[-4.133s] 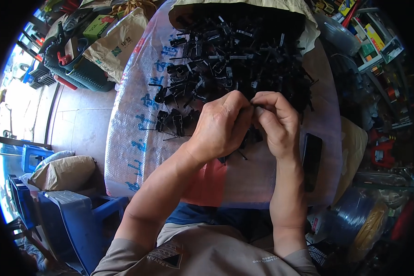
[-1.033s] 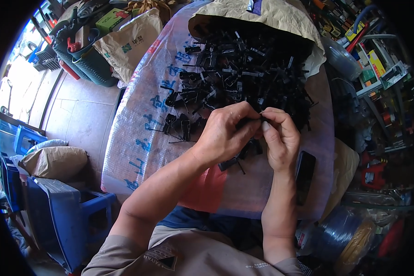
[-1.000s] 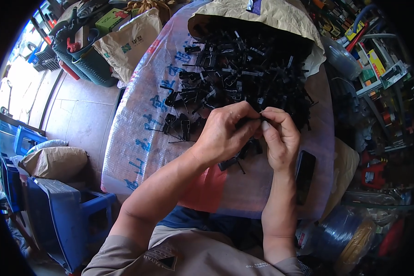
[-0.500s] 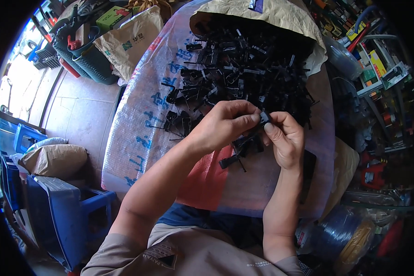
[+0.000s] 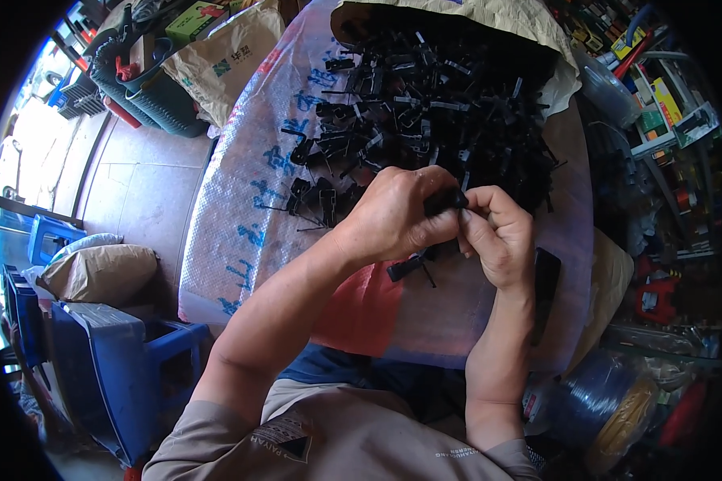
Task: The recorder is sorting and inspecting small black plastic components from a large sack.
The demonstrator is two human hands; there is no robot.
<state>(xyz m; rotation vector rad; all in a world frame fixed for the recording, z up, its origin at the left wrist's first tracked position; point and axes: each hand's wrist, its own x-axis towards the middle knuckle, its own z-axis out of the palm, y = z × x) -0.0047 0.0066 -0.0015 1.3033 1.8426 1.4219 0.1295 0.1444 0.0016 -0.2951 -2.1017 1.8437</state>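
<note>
A small black plastic part point(image 5: 444, 202) is gripped between both hands over the near side of a pile. My left hand point(image 5: 405, 210) is closed around it, its fingers bent over the top. From the right, my right hand point(image 5: 500, 236) pinches the part's end between thumb and forefinger. Fingers hide most of its shape. Beyond my hands spreads a heap of similar black plastic parts point(image 5: 425, 104) with thin sticking-out pins or stems. One loose black part point(image 5: 409, 268) lies below my hands, on the sheet's near side.
A woven plastic sheet point(image 5: 217, 240) with blue lettering and a red patch covers the work surface. A flat black object point(image 5: 547, 289) lies right of my right wrist. Blue plastic stools point(image 5: 104, 361) stand at left, a paper bag point(image 5: 225, 64) at far left, cluttered shelves point(image 5: 666, 128) at right.
The black part has turned and sits deeper in my left hand, whose fingers have curled further over it. My right hand stays pinched at its end. The whole view has shifted slightly.
</note>
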